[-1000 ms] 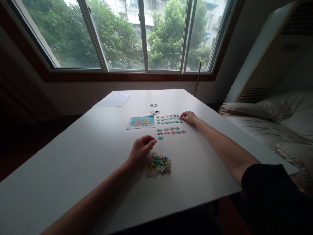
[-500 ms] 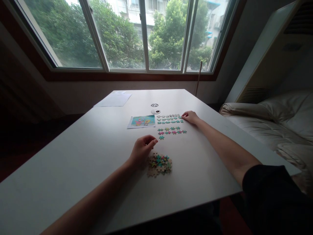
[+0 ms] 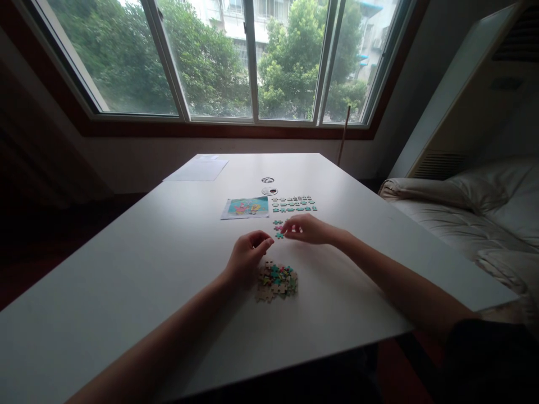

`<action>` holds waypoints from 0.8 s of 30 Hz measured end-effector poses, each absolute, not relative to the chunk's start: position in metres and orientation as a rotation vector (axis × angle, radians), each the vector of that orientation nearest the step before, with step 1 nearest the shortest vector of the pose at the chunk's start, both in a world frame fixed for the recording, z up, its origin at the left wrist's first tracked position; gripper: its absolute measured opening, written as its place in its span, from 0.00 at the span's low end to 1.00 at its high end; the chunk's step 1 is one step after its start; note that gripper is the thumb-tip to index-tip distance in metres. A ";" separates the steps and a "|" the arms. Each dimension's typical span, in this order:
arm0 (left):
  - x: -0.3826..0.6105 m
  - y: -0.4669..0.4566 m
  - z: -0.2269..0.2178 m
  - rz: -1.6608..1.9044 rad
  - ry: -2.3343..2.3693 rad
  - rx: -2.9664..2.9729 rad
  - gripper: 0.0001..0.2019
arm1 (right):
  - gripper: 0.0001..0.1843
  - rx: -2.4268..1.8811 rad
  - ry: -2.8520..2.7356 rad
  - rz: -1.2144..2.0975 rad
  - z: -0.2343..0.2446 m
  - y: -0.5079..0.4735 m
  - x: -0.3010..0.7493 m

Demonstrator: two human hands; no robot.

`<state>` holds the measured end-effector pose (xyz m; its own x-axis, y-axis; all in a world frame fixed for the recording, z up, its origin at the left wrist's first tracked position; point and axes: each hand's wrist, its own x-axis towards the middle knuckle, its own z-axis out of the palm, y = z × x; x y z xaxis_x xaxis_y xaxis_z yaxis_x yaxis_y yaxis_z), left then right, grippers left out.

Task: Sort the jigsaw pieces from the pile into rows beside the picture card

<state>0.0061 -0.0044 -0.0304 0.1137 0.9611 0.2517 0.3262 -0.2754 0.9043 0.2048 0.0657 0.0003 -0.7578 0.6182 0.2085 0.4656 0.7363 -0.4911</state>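
Note:
My left hand [image 3: 249,251] rests on the table just above a heap of jigsaw puzzle pieces [image 3: 275,280], fingers curled with thumb and forefinger pinched together. Whatever sits in that pinch, if anything, is too small to make out. Reaching in from the right, my right hand [image 3: 307,229] hovers over the lower rows of laid-out pieces and covers most of them. Its fingers are bent and apart, the tips close beside a single teal puzzle piece [image 3: 279,235]. Beyond it, teal puzzle pieces [image 3: 290,210] lie in neat rows.
A colourful cartoon picture sheet [image 3: 246,207] lies left of the rows. Two small round items, one a disc [image 3: 269,191], are farther back. White paper [image 3: 197,169] lies at the table's far left. A pale sofa [image 3: 442,202] stands to the right, windows ahead.
My right hand has come back from the right end of the upper rows, moving left and nearer to the lower rows. My left hand has stayed almost still.

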 end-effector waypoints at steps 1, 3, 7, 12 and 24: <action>0.006 -0.005 -0.030 1.173 1.261 1.711 0.10 | 0.09 -0.755 -2.620 0.627 0.001 0.053 0.201; 0.006 -0.005 -0.028 1.187 1.251 1.716 0.10 | 0.10 -0.638 -2.699 0.697 0.001 0.034 0.196; 0.003 -0.005 -0.024 1.207 1.245 1.701 0.10 | 0.12 -0.572 -2.743 0.790 0.002 0.019 0.194; -0.005 -0.004 -0.021 1.199 1.299 1.783 0.10 | 0.09 -0.638 -2.740 0.811 0.001 0.020 0.194; -0.014 -0.002 -0.021 1.178 1.379 1.911 0.11 | 0.12 -0.653 -2.736 0.895 0.000 0.025 0.199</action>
<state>-0.0139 -0.0018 -0.0206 0.1121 0.9286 0.3536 0.4945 -0.3608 0.7908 0.1995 0.0250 0.0001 -0.8851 0.4635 0.0421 0.3490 0.7207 -0.5990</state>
